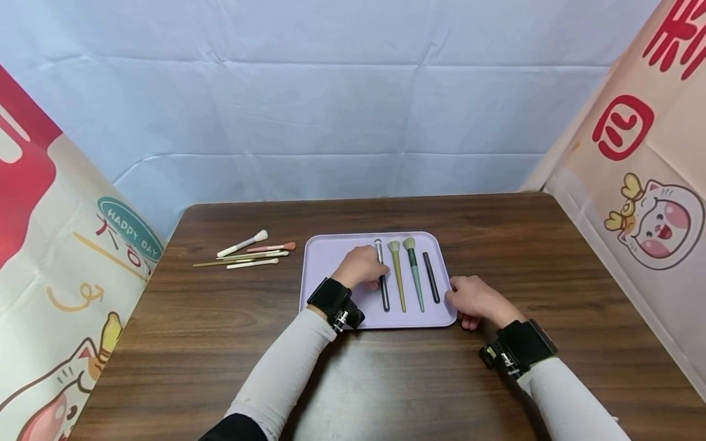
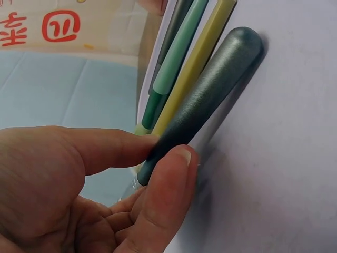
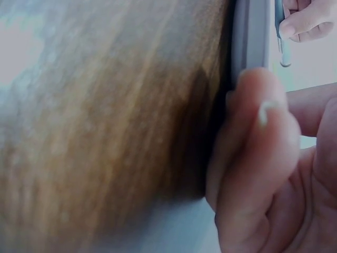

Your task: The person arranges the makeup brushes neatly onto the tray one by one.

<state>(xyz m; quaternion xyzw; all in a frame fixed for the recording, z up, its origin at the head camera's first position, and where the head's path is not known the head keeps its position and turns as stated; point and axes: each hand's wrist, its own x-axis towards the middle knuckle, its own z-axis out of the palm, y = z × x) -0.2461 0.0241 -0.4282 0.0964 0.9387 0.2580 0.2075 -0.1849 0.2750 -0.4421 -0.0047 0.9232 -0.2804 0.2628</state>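
My left hand [image 1: 361, 266] pinches a dark, metallic makeup brush [image 2: 210, 84] between thumb and forefinger, over the lilac tray [image 1: 325, 254]. In the head view that brush lies lengthwise, its handle end toward me. To its right in the tray are an olive-yellow brush [image 1: 401, 283], a green brush [image 1: 415, 275] and a shorter dark brush [image 1: 431, 278], side by side. At the tray's right edge, my right hand [image 1: 478, 300] grips the rim, its curled fingers against the tray wall [image 3: 251, 42] in the right wrist view.
Several more brushes lie in a loose group left of the tray on the brown wooden table [image 1: 231, 331], among them a white brush [image 1: 242, 244] and a pink brush [image 1: 270, 248]. A pale blue cloth [image 1: 331, 110] hangs behind; printed cloths flank both sides.
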